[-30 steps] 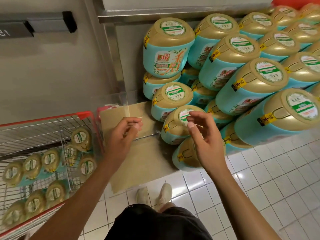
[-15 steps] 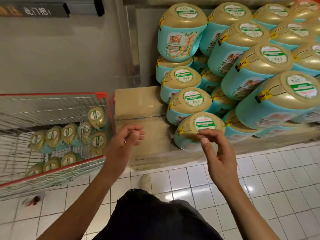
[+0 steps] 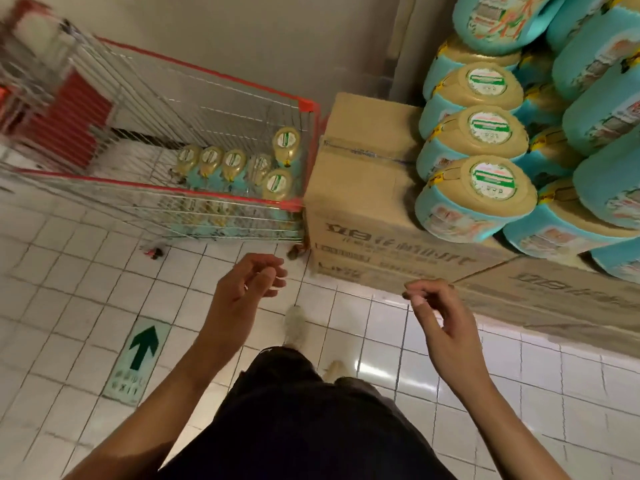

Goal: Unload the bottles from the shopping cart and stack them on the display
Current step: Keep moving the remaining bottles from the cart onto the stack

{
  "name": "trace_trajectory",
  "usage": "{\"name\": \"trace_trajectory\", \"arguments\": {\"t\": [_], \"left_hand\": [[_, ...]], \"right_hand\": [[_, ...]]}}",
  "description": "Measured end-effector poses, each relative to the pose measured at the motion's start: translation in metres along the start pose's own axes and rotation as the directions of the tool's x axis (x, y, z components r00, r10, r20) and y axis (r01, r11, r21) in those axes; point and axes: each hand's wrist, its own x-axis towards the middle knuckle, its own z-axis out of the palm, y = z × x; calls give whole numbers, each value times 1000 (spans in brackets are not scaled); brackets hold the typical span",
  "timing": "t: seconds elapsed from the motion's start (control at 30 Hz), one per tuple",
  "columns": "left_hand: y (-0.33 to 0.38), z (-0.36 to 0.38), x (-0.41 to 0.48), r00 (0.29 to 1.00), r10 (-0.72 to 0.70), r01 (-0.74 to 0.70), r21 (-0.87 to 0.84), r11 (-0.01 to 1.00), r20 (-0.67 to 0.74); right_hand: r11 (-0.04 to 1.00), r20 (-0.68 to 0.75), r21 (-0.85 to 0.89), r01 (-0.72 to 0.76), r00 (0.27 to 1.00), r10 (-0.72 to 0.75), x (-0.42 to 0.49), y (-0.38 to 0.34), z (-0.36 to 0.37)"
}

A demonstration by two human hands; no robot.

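Observation:
Several teal bottles with gold caps (image 3: 239,164) stand in the right end of the red-rimmed wire shopping cart (image 3: 194,195) at upper left. More of the same bottles (image 3: 476,199) lie stacked on their sides on the cardboard-box display (image 3: 360,188) at right. My left hand (image 3: 247,289) hovers over the floor in front of the cart, fingers loosely curled, holding nothing. My right hand (image 3: 436,313) hangs in front of the boxes' lower edge, also loosely curled and empty.
White tiled floor with a green arrow exit sticker (image 3: 138,358) at lower left. A grey wall stands behind the cart. My shoes (image 3: 294,323) and dark shorts show between my arms. The cart's front wheel (image 3: 154,252) sits near my left hand.
My view has swung left and down, away from the stack toward the cart. Both hands have pulled back from the stacked bottles and dropped lower over the floor.

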Motion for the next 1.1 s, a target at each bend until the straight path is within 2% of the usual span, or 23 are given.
{"name": "trace_trajectory", "arguments": {"t": [0.17, 0.3, 0.53, 0.77, 1.1], "left_hand": [[-26, -55, -64, 979, -78, 77, -13, 997, -188], [-42, -102, -95, 931, -155, 138, -76, 988, -330], [-71, -199, -114, 869, -232, 206, -106, 973, -438], [-75, -282, -62, 906, -236, 208, -115, 971, -353], [-62, -333, 90, 961, -160, 142, -95, 985, -225]], "right_hand": [[999, 226, 35, -3, 974, -5, 0, -11, 65], [998, 358, 56, 25, 933, -43, 13, -38, 131], [994, 526, 87, 63, 844, -99, 43, -99, 258], [998, 531, 66, 4, 847, -38, 53, -123, 340], [992, 369, 10, -128, 922, 115, 119, -125, 372]]}}
